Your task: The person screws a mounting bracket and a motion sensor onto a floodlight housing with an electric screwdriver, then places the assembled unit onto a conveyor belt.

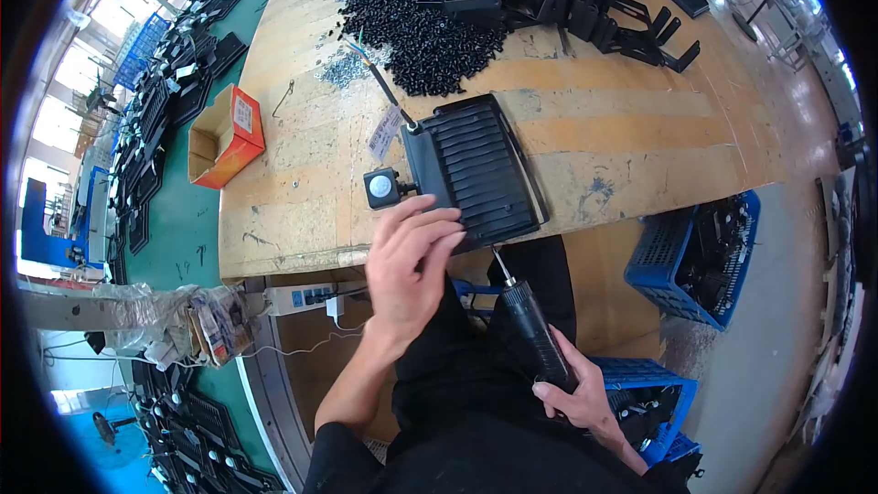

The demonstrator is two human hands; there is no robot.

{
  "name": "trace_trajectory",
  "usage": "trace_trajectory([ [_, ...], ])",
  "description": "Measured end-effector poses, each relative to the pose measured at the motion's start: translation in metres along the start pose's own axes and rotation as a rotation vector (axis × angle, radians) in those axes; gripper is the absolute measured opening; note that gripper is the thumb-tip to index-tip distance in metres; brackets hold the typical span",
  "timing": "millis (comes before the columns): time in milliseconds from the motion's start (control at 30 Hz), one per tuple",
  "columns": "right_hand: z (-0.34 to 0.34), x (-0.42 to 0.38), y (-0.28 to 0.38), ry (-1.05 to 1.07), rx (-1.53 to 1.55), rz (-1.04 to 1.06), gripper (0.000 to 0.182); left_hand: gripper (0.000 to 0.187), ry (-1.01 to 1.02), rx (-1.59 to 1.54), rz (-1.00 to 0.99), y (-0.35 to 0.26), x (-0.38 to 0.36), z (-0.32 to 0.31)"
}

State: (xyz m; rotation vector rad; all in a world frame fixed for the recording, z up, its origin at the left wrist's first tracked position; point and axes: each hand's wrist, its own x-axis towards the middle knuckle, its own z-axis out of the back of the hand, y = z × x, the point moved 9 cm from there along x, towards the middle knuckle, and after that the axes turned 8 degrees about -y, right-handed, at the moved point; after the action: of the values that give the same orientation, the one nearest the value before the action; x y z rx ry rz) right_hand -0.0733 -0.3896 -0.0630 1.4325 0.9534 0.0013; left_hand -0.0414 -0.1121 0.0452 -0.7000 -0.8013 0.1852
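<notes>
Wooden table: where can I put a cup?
Bare wood: right of the finned black unit, nearer than the black brackets. Mostly bare: between the orange box and the sensor. Crowded: the far side, with brackets and small black pieces.

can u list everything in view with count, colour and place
worktop: one, wood-brown, centre
finned housing: one, black, worktop's near edge
sensor: one, black with white dome, housing's left side
cable: one, black, housing's far left corner
tag: one, white, by cable
screws: uncountable, black, far worktop
small pieces: uncountable, silvery, beside screws
brackets: many, black, far right worktop
box: one, orange-red, left edge
power strip: one, white, below worktop's edge
units: many, black, on left surface
left surface: one, green, far left
crates: at least two, blue, lower right
screwdriver: one, black, right hand
left hand: one, bare, housing's near left corner
right hand: one, bare, around screwdriver
</notes>
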Motion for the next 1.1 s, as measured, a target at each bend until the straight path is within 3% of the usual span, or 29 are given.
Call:
trace_trajectory([
  [100,-0.004,0.0,-0.003,0.034,0.11,0.012,0.087,0.008,0.075,0.011,0.031,0.003,-0.009,-0.028],
  [267,-0.031,-0.004,-0.01,0.185,0.646,-0.295,0.093,0.007,0.074,0.016,0.047,0.005,-0.005,-0.04],
  [300,-0.036,-0.005,-0.01,0.189,0.656,-0.29,0.093,0.007,0.088,0.012,0.07,0.007,-0.003,-0.041],
  [367,-0.032,0.0,-0.001,0.105,0.255,0.005,0.086,0.007,0.098,0.012,0.083,0.008,0.002,-0.041],
  [433,-0.026,0.001,-0.004,0.096,0.198,0.072,0.086,0.005,0.126,-0.013,0.119,0.011,0.002,-0.042],
  [500,-0.032,-0.007,-0.013,0.225,0.764,-0.263,0.088,0.005,0.13,-0.002,0.112,0.01,0.003,-0.041],
  [533,-0.039,-0.011,-0.009,0.296,1.019,-0.313,0.092,0.005,0.134,0.002,0.104,0.008,0.002,-0.041],
  [567,-0.04,-0.01,-0.006,0.298,1.018,-0.313,0.092,0.005,0.132,0.002,0.104,0.009,0.001,-0.041],
  [633,-0.032,-0.003,-0.007,0.133,0.522,-0.235,0.09,0.005,0.12,0.006,0.085,0.01,0.0,-0.042],
  [667,-0.033,0.001,-0.002,0.095,0.282,-0.047,0.091,0.005,0.12,0.006,0.083,0.01,0.001,-0.042],
  [767,-0.035,0.001,-0.006,0.057,0.236,-0.009,0.091,0.005,0.125,0.007,0.063,0.01,-0.001,-0.041],
  [833,-0.046,-0.013,-0.01,0.272,1.012,-0.397,0.09,0.005,0.137,-0.012,0.076,0.011,0.0,-0.042],
  [900,-0.049,-0.016,-0.006,0.337,1.152,-0.371,0.089,0.005,0.161,-0.019,0.112,0.011,0.003,-0.04],
  [933,-0.049,-0.015,-0.004,0.337,1.151,-0.368,0.089,0.005,0.181,-0.028,0.141,0.012,0.005,-0.042],
  [1000,-0.03,-0.003,-0.004,0.093,0.382,-0.096,0.088,0.005,0.182,-0.047,0.136,0.013,0.004,-0.041],
  [1100,-0.023,-0.002,-0.004,0.078,0.29,-0.044,0.092,0.006,0.129,-0.142,0.172,0.01,-0.011,-0.032],
])
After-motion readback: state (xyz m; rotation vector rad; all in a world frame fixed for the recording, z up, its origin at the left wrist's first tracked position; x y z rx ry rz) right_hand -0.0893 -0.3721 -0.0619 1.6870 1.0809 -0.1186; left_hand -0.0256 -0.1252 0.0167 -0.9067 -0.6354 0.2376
